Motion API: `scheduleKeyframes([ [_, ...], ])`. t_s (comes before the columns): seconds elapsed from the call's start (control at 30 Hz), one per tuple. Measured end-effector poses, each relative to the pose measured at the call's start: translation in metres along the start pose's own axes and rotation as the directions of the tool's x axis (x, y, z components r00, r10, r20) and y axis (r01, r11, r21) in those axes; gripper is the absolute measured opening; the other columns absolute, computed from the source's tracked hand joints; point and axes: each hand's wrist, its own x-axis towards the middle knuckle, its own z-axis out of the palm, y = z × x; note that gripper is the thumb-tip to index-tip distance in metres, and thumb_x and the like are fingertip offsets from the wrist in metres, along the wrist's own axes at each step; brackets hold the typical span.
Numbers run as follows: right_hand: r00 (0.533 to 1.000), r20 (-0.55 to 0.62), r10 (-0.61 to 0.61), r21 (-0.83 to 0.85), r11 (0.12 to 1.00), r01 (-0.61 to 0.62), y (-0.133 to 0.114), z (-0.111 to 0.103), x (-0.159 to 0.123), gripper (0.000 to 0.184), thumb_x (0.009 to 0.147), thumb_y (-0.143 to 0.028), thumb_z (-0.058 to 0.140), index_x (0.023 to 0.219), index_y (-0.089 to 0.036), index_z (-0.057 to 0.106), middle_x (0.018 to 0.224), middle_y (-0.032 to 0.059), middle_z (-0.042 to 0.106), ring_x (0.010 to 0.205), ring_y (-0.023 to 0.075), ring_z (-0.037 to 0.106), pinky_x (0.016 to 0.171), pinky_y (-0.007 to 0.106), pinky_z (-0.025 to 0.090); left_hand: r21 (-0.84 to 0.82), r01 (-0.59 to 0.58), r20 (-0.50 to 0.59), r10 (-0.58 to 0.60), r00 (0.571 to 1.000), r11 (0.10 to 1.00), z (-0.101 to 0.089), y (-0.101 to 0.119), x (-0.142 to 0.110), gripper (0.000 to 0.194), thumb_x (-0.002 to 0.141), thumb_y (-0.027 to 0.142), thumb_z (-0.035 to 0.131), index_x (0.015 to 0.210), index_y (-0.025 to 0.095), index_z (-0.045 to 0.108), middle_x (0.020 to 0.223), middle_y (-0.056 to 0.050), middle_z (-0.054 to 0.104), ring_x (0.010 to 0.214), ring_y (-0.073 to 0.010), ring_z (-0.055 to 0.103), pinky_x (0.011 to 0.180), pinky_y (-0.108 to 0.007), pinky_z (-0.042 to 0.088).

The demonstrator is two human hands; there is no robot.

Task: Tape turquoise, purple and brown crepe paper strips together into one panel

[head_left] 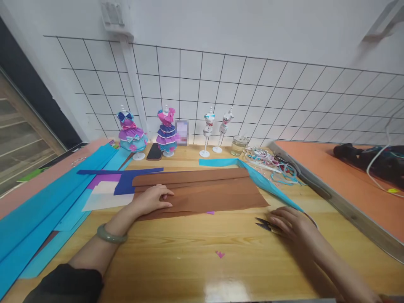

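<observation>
A folded brown sheet of crepe-like paper [205, 195] lies across the middle of the wooden table. On its left end rests my left hand [153, 200], thumb and fingers apart. My right hand [287, 221] is closed around a small pair of scissors [267, 225] low over the table, blades pointing left and slightly apart; its handles are mostly hidden by my fingers. Behind that hand, a long turquoise strip [261, 179] runs from the table's back along the brown sheet's right side. A small pink scrap [220, 254] lies in front.
Long blue sheets [57, 189] are piled at the left, beside white paper [107, 197] and dark blue paper [124, 184]. Dressed mini mannequins [166, 134], a phone [154, 152], a glass cup [239, 146] and tangled ribbons [268, 162] stand or lie along the back.
</observation>
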Motion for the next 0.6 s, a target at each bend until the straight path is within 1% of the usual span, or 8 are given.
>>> scheduleKeyframes([
  [0.13,0.994,-0.079,-0.071,-0.040,0.997,0.068,-0.003,0.002,0.039,0.032,0.089,-0.042,0.041,0.098,-0.021,0.064,0.103,0.0105,0.065,0.092,0.0212,0.060,0.079,0.035,0.048,-0.015,0.012,0.002,-0.012,1.000,1.000,0.000,0.002,-0.001,0.037,0.075,0.046,0.062,0.101,0.021,0.065,0.081,-0.001,0.057,0.079,-0.0171,0.055,0.071,-0.026,0.040],
  [0.2,0.990,-0.061,-0.124,-0.035,0.992,0.122,-0.007,0.004,0.056,0.031,0.090,-0.038,0.040,0.099,-0.020,0.063,0.103,0.0105,0.064,0.093,0.0205,0.059,0.081,0.036,0.047,-0.032,0.012,0.002,-0.012,1.000,0.999,0.001,0.002,-0.001,0.033,0.075,0.045,0.063,0.097,0.021,0.066,0.079,-0.001,0.057,0.076,-0.0160,0.055,0.070,-0.025,0.039],
  [0.3,0.986,0.014,-0.168,-0.027,0.985,0.169,-0.012,0.007,0.074,0.029,0.090,-0.031,0.039,0.103,-0.019,0.062,0.101,0.0091,0.064,0.094,0.0186,0.058,0.083,0.034,0.046,-0.039,0.008,0.003,-0.008,1.000,0.999,0.002,0.004,-0.001,0.026,0.077,0.043,0.061,0.088,0.020,0.066,0.074,0.000,0.055,0.072,-0.0147,0.054,0.066,-0.024,0.039],
  [0.43,0.986,0.042,-0.159,-0.038,0.986,0.160,-0.011,0.009,0.079,0.031,0.090,-0.025,0.036,0.100,-0.017,0.064,0.096,0.0099,0.064,0.093,0.0191,0.057,0.085,0.035,0.043,-0.037,-0.035,0.004,0.036,0.999,0.999,0.002,0.006,-0.001,0.022,0.080,0.040,0.058,0.078,0.020,0.065,0.074,-0.001,0.058,0.073,-0.0149,0.054,0.065,-0.024,0.038],
  [0.53,0.992,0.027,-0.125,-0.047,0.991,0.126,-0.008,0.009,0.076,0.032,0.089,-0.024,0.035,0.098,-0.017,0.065,0.095,0.0099,0.064,0.091,0.0193,0.057,0.084,0.035,0.043,-0.027,-0.085,0.009,0.085,0.996,0.996,0.001,0.007,-0.002,0.021,0.083,0.037,0.055,0.077,0.021,0.066,0.076,-0.002,0.061,0.077,-0.0156,0.055,0.069,-0.025,0.039],
  [0.6,0.996,-0.005,-0.088,-0.036,0.995,0.088,-0.008,0.009,0.074,0.033,0.089,-0.026,0.035,0.097,-0.017,0.065,0.096,0.0097,0.064,0.092,0.0196,0.057,0.084,0.034,0.043,-0.021,-0.092,0.005,0.092,0.996,0.996,0.000,0.008,-0.003,0.021,0.085,0.036,0.053,0.078,0.021,0.066,0.078,-0.002,0.062,0.078,-0.0156,0.056,0.070,-0.025,0.039],
])
